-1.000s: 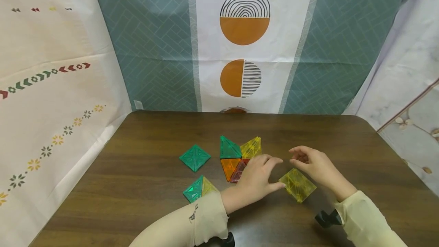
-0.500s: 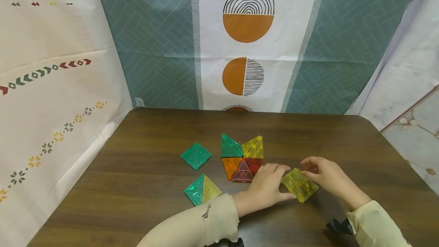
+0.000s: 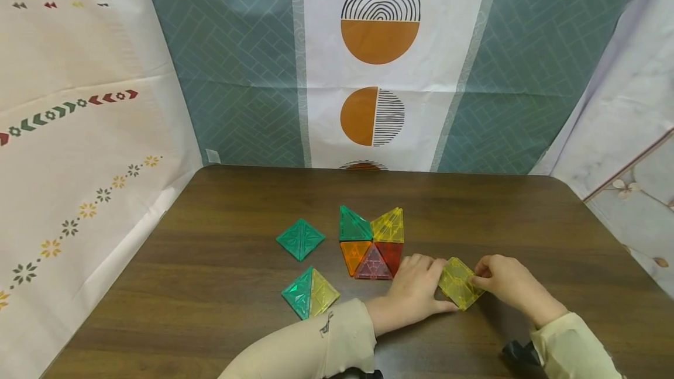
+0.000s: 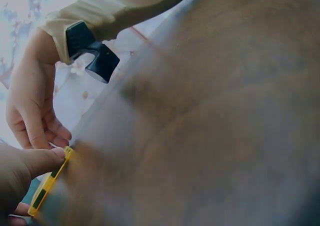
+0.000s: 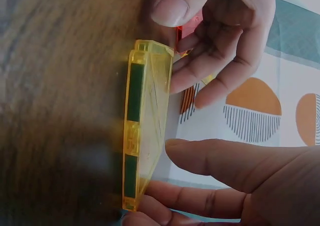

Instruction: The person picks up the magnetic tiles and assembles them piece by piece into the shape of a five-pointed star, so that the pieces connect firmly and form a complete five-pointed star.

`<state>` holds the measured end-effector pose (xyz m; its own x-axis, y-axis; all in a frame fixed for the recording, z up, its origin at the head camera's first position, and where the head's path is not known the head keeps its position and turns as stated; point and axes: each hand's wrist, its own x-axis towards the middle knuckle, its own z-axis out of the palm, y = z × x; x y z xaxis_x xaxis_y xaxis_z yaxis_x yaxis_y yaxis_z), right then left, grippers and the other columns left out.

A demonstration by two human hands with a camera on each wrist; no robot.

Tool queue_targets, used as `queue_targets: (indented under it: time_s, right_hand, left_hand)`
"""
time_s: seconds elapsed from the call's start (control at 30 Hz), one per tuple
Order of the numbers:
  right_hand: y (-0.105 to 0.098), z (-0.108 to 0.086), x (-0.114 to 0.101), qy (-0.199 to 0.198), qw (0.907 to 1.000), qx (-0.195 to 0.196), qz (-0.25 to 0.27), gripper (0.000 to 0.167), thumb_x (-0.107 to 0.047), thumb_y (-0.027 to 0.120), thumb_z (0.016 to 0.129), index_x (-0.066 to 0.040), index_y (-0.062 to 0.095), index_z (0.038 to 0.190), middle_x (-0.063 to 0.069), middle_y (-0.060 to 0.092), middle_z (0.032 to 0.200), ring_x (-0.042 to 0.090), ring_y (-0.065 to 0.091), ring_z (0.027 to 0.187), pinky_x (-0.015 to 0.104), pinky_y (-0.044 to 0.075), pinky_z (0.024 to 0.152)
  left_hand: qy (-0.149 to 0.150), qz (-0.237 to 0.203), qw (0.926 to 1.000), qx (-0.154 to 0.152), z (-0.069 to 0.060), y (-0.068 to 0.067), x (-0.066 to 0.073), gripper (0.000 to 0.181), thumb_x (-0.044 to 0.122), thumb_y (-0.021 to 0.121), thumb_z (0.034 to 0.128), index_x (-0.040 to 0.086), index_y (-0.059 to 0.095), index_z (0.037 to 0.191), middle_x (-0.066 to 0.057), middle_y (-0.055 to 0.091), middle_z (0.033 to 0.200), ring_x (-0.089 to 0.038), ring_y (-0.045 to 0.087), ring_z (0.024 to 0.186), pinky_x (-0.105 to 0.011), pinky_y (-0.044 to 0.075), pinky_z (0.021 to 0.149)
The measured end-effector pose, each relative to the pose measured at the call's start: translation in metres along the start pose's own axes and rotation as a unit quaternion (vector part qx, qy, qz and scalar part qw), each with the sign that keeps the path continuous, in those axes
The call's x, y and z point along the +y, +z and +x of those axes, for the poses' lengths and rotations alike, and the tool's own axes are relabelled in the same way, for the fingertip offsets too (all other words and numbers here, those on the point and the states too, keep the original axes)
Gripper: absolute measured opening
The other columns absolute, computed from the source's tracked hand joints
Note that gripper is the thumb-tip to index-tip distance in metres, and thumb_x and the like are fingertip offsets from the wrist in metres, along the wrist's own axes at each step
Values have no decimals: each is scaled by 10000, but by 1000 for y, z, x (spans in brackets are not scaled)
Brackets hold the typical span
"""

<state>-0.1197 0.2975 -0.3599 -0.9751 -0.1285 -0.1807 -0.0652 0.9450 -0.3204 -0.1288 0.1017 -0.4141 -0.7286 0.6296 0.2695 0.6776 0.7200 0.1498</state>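
Observation:
A yellow translucent magnetic tile piece [image 3: 457, 285], diamond-shaped in the head view, lies on the table between both hands. My left hand [image 3: 413, 291] holds its left side, thumb at the near corner and fingers at the far one. In the left wrist view that thumb presses on the edge of the yellow tile [image 4: 47, 186]. My right hand [image 3: 513, 285] pinches the right corner between thumb and fingers; the right wrist view shows the tile's edge [image 5: 132, 131] with dark strips inside. Just left of my left fingers sits a group of joined tiles [image 3: 372, 262], green, yellow, orange, purplish and red.
A green diamond of tiles [image 3: 301, 240] lies farther left on the wooden table [image 3: 221, 203]. Nearer me is a green and yellow diamond [image 3: 310, 292], close to my left sleeve [image 3: 316, 338]. Patterned cloths [image 3: 237, 75] hang behind and at both sides.
My right hand has come down and taken hold of the yellow tile's right corner. My left hand has shifted right and closed in on its left side, uncovering the red and purplish tiles.

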Motion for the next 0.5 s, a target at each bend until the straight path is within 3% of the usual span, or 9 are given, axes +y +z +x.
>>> queue_targets:
  time_s: [0.2,0.5]
  right_hand:
    - [2,-1,0,15,9999,28,101,204,-188,690,866,10,657,905,67,685,826,202,632,744,393,535,647]
    - [4,-1,0,-89,9998,39,194,188,-176,678,865,3,657,914,63,688,834,200,634,772,392,532,664]
  left_hand:
    - [78,325,9994,93,0,4,4,746,679,686,725,229,527,1298,78,619,1109,-78,546,1038,-231,420,915]
    - [49,192,9993,313,1,6,3,772,669,721,696,212,530,1289,69,617,1063,-71,551,987,-218,418,869]
